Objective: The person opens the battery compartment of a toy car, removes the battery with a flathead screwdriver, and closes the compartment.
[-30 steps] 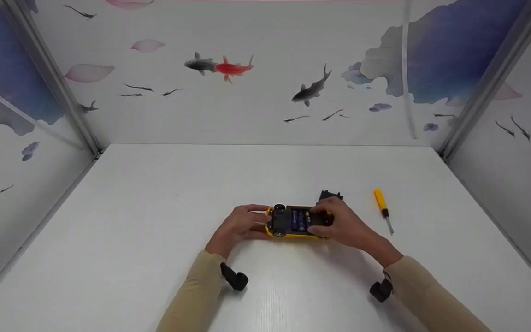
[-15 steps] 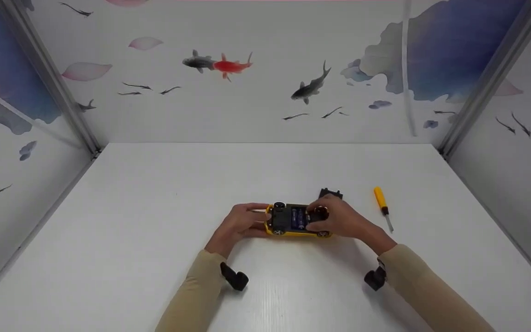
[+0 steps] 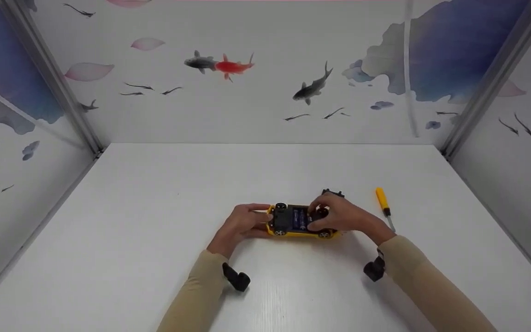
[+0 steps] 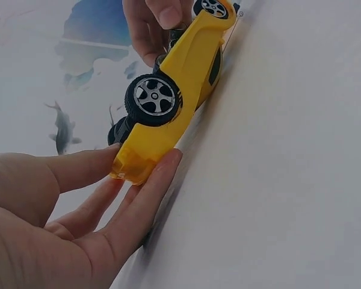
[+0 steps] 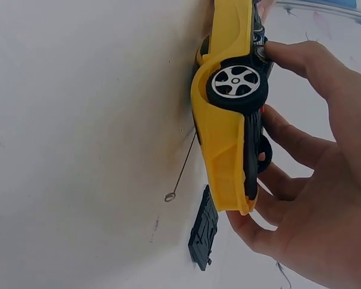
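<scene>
A yellow toy car (image 3: 295,222) lies upside down on the white table (image 3: 155,230), its battery bay open with blue batteries (image 3: 298,218) showing. My left hand (image 3: 246,222) holds the car's left end between thumb and fingers (image 4: 150,186). My right hand (image 3: 341,216) grips the right end, thumb by a wheel (image 5: 237,84) and fingers on the underside (image 5: 277,138). A black battery cover (image 3: 333,192) lies just behind the car, also seen as a flat black piece (image 5: 203,235) beside the car's nose.
A yellow-handled screwdriver (image 3: 382,201) lies to the right of the car. A thin wire (image 5: 182,170) trails from the car onto the table. Patterned walls enclose the table on three sides.
My right hand has shifted slightly left and back over the car's right end, now hiding more of the black cover. The car and my left hand have stayed put.
</scene>
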`<action>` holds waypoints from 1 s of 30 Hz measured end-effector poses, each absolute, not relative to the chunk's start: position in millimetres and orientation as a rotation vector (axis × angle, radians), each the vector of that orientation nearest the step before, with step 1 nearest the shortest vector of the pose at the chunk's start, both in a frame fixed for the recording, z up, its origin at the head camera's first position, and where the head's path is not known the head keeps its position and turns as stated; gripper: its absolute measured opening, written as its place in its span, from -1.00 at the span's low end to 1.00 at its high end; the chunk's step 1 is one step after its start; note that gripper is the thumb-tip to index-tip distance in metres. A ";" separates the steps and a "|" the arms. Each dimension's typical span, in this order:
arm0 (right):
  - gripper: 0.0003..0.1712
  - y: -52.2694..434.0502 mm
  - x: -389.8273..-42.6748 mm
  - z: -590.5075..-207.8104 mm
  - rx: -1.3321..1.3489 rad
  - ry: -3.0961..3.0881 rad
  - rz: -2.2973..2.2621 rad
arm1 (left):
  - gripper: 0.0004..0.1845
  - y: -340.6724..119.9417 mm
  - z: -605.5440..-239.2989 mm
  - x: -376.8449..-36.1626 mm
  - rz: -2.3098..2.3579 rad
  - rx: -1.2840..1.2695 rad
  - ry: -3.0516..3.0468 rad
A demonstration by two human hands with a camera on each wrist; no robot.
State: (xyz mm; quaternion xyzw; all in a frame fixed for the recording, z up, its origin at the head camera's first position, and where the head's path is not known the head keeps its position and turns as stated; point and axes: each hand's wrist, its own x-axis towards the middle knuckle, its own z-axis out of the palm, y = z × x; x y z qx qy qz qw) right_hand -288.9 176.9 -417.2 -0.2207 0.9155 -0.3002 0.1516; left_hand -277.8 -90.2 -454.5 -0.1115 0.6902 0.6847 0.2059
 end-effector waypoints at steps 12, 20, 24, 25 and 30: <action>-0.53 176.1 -285.7 -425.8 -0.688 2.616 -1.053 | -0.47 -91.6 -453.3 -276.8 1.898 -0.271 1.935; -0.45 185.4 -278.3 -421.6 -0.581 2.658 -1.195 | -0.47 -91.7 -454.3 -277.6 1.901 -0.281 1.922; -0.47 193.7 -273.7 -419.3 -0.586 2.710 -1.208 | -0.47 -91.8 -454.7 -277.3 1.892 -0.283 1.929; -0.47 196.1 -272.4 -418.5 -0.591 2.723 -1.214 | -0.47 -91.9 -454.8 -277.4 1.891 -0.283 1.931; -0.38 210.3 -264.7 -414.2 -0.654 2.751 -1.229 | -0.47 -91.4 -454.4 -277.7 1.891 -0.283 1.929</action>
